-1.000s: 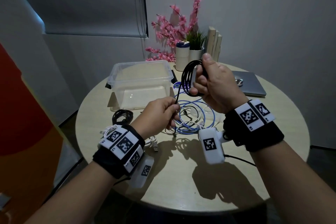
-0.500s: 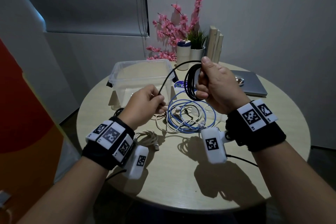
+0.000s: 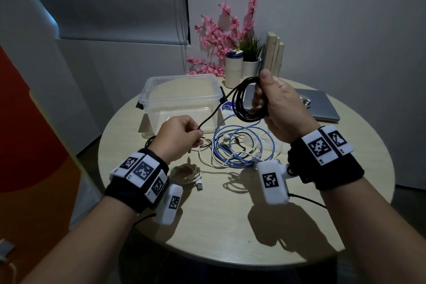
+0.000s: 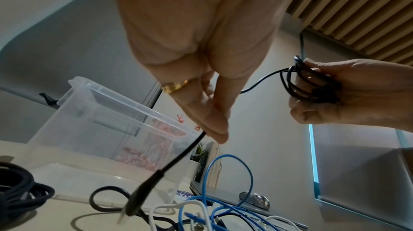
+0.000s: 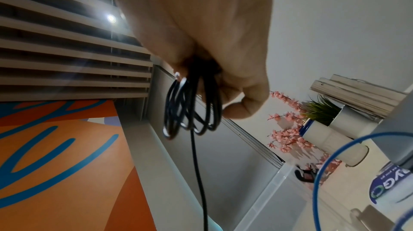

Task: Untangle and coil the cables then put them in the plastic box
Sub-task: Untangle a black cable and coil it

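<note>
**One Black Cable Held Between Both Hands**

One black cable (image 3: 244,104) is partly coiled. The coil hangs from the right hand (image 3: 280,108), whose grip is closed around the loops, thumb on top. A single free strand runs from the coil down and left to the left hand (image 3: 178,137). The left grip pinches this strand between thumb and fingertips (image 4: 220,134); below the pinch the strand ends in a black plug (image 4: 143,194), which hangs just above the surface (image 3: 230,226).

Both hands are raised above the surface. Directly under them lies a loose tangle: a blue cable (image 3: 242,152) in wide loops, with a white cable (image 3: 207,159) and thin dark leads threaded through it. A coiled beige cable (image 3: 187,174) lies near the left wrist, and another black coil (image 4: 17,190) lies left of the tangle.

The plastic box (image 3: 182,99) stands open behind the left hand, with no cable visible inside it. A closed laptop (image 3: 322,108) lies behind the right hand.
</note>
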### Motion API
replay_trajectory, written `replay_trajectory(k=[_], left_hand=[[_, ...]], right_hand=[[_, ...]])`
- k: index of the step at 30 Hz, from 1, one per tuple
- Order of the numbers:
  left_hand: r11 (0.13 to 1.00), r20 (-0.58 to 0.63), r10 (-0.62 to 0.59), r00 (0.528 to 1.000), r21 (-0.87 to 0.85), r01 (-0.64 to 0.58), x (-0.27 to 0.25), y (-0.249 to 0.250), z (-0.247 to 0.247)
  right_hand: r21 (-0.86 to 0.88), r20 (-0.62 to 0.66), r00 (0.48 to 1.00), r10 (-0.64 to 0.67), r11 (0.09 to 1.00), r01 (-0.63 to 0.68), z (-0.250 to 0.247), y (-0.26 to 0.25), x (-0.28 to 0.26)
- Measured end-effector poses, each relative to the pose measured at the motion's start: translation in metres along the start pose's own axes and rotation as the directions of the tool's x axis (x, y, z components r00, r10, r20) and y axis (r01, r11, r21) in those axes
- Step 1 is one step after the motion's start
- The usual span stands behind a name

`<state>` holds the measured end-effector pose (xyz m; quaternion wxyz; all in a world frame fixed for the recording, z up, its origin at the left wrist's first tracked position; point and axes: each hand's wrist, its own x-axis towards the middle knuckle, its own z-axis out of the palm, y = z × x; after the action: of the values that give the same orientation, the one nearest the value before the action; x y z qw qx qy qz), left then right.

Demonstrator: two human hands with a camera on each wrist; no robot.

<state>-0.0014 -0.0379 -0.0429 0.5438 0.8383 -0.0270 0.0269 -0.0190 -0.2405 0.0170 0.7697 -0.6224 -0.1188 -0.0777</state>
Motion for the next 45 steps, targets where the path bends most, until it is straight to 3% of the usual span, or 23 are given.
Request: replay_trajectory(k=[9,20,25,27,29,32,34,38,45], left_hand=[[0.979,-0.017,-0.036,0.999,0.202,0.039,0.005,0.000,-0.002],[0.918,-0.002,-0.061,0.998,0.392,0.057,0.004,-0.002,-0.008],[0.919,-0.030,-0.056,0.998,0.390,0.064,0.003,-0.004,-0.011],[0.963,-0.067,-0.040,0.997,0.262,0.057,0.003,-0.004,-0.012],[0.997,-0.090,-0.065,0.994,-0.055,0.060,0.002,-0.001,-0.011],[0.896,-0.087,-0.098,0.991,-0.441,0.049,0.000,0.009,-0.011],[0.806,-0.068,-0.087,0.994,-0.591,0.030,0.002,0.014,-0.012],[0.704,0.006,-0.050,0.999,-0.709,0.039,0.000,0.020,-0.010],[0.639,0.111,-0.073,0.991,-0.758,0.132,-0.008,0.029,0.005]], right_hand=[[0.142,0.084,0.991,0.108,0.983,-0.119,0.005,0.001,-0.004],[0.094,0.102,0.985,0.141,0.984,-0.150,0.005,0.006,-0.004],[0.089,0.095,0.982,0.163,0.981,-0.172,0.007,0.010,-0.005],[0.076,0.101,0.978,0.182,0.979,-0.190,0.006,0.012,-0.004],[0.054,0.107,0.974,0.198,0.977,-0.204,0.005,0.014,-0.004],[0.011,0.094,0.972,0.217,0.976,-0.219,0.005,0.018,-0.004],[-0.019,0.080,0.971,0.225,0.974,-0.224,0.006,0.021,-0.004],[-0.033,0.062,0.970,0.236,0.972,-0.234,0.006,0.021,-0.004],[-0.052,0.088,0.967,0.240,0.970,-0.236,0.013,0.022,-0.004]])
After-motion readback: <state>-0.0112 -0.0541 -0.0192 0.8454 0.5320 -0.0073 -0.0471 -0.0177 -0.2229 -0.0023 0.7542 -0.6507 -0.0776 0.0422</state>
